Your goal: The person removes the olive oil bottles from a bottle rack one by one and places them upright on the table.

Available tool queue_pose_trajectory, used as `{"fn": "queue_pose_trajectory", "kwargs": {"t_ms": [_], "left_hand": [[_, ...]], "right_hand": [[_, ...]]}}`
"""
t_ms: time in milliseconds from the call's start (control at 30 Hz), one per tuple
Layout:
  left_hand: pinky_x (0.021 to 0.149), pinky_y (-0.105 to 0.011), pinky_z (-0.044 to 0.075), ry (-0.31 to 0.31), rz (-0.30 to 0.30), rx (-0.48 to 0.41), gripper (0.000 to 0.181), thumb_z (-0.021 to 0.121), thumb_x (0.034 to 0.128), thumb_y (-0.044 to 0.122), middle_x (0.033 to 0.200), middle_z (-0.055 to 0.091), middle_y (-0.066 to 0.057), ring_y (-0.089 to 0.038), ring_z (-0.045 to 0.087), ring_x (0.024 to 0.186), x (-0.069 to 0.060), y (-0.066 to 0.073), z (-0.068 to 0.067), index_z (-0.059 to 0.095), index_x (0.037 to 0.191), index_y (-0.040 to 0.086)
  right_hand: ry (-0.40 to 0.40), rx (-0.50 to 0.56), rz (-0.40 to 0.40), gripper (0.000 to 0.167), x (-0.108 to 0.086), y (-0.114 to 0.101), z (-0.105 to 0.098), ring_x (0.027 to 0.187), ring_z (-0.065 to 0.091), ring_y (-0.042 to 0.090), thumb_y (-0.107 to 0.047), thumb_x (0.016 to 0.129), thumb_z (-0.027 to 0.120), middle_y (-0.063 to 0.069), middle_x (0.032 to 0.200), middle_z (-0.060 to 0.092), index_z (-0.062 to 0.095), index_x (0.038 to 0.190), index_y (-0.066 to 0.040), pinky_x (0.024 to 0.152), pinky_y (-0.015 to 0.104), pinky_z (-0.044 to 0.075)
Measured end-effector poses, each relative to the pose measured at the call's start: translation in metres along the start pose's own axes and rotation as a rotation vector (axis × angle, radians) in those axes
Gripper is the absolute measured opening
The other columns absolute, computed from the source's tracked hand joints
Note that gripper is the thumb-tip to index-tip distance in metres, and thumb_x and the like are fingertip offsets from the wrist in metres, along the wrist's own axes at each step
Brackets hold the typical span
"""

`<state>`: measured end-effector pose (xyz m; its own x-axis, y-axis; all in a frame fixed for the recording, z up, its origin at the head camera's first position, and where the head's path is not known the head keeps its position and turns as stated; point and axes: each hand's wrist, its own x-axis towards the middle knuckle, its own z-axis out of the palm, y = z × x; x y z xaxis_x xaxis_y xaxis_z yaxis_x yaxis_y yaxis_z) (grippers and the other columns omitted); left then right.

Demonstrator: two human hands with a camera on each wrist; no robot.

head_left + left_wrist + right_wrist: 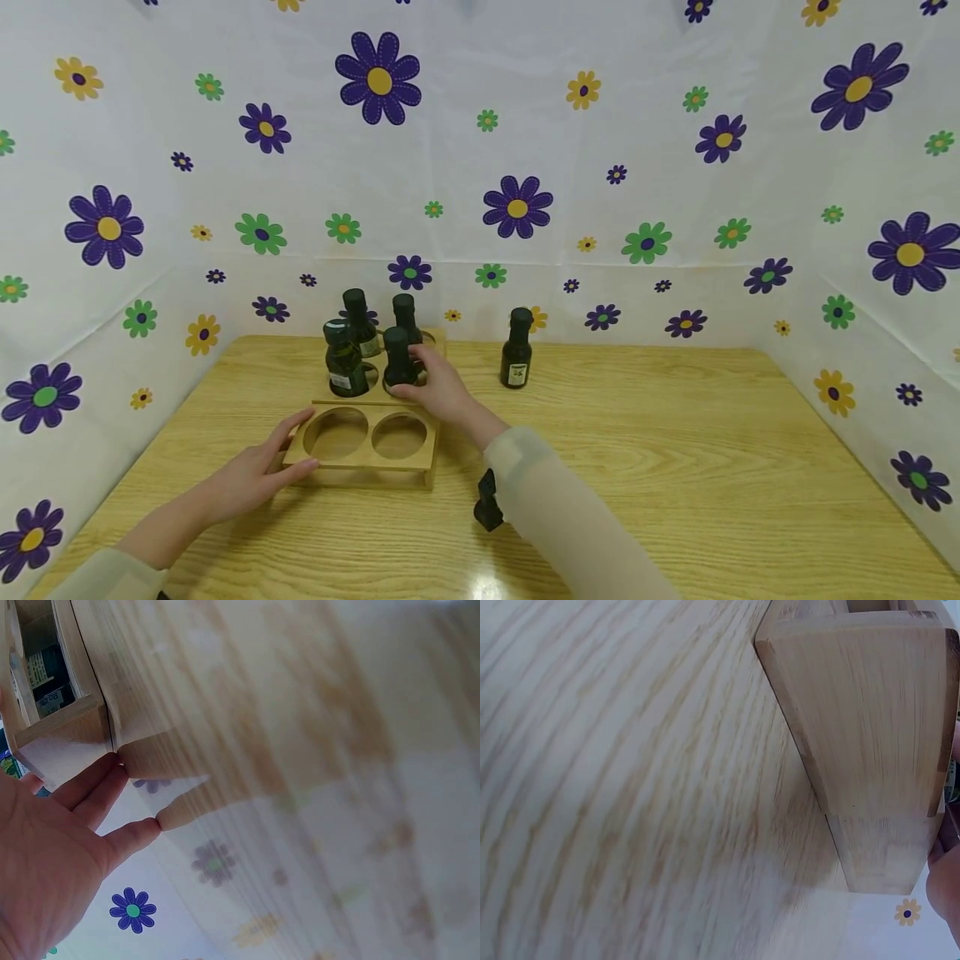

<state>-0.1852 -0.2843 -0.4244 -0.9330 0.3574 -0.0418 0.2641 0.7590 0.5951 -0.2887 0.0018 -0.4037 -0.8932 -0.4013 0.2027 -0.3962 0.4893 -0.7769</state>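
Pale sleeve at five o'clock leads to the right hand, grasping a dark bottle at eight o'clock within a wooden rack whose left end the left hand touches with outstretched fingers.

wide passage over the table right of the lone bottle, clustered bottles and rack obstructing the left

Wood-grain counter fills the left and middle. Wooden rack at upper right, end panel facing the camera; second wooden panel lines up past its far end. Right hand beside that, cropped by the edge, grip unreadable. White cloth lower right, yellow flower.
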Motion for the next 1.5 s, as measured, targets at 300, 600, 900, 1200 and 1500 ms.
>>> {"fn": "queue_pose_trajectory", "kwargs": {"t_ms": [300,600,900,1200,1500], "left_hand": [[0.089,-0.063,0.042,-0.016,-0.012,-0.015,0.075,0.053,0.099,0.046,0.128,0.05,-0.039,-0.053,0.039,0.128,0.0,0.001,0.0,0.009,0.156,0.023],[0.089,-0.064,0.041,-0.015,-0.015,-0.022,0.076,0.053,0.099,0.046,0.139,0.038,-0.039,-0.053,0.038,0.128,-0.001,0.004,-0.002,0.008,0.156,0.023],[0.088,-0.064,0.041,-0.018,-0.016,-0.015,0.076,0.053,0.0989,0.046,0.139,0.039,-0.039,-0.053,0.038,0.128,-0.002,0.004,-0.003,0.008,0.156,0.023],[0.089,-0.066,0.039,-0.018,-0.013,-0.02,0.076,0.053,0.099,0.045,0.141,0.036,-0.04,-0.054,0.038,0.128,-0.002,0.006,-0.004,0.009,0.156,0.022],[0.088,-0.066,0.04,-0.024,-0.01,-0.02,0.076,0.053,0.099,0.045,0.135,0.042,-0.041,-0.054,0.038,0.127,-0.001,0.005,-0.003,0.008,0.156,0.022]], "right_hand": [[0.03,0.016,0.002,0.061,-0.001,-0.002,-0.006,0.116,0.056,0.027,-0.02,0.088,0.074,0.013,0.129,0.056,0.046,0.14,-0.002,0.097,0.037,0.045],[0.053,0.038,-0.074,0.054,0.0,-0.011,-0.021,0.116,0.054,0.027,-0.016,0.089,0.073,0.013,0.125,0.056,0.05,0.135,-0.002,0.1,0.039,0.042],[0.056,0.036,-0.161,0.049,-0.001,-0.022,-0.042,0.112,0.056,0.026,-0.015,0.088,0.075,0.012,0.12,0.058,0.052,0.129,-0.001,0.097,0.038,0.045],[0.031,0.025,-0.192,0.048,-0.018,-0.03,-0.065,0.111,0.057,0.025,-0.017,0.088,0.074,0.011,0.119,0.059,0.053,0.129,-0.003,0.097,0.035,0.044],[0.034,0.04,-0.232,0.052,-0.042,-0.024,-0.083,0.109,0.058,0.027,-0.012,0.086,0.076,0.011,0.117,0.06,0.053,0.131,-0.002,0.096,0.039,0.045]]}}
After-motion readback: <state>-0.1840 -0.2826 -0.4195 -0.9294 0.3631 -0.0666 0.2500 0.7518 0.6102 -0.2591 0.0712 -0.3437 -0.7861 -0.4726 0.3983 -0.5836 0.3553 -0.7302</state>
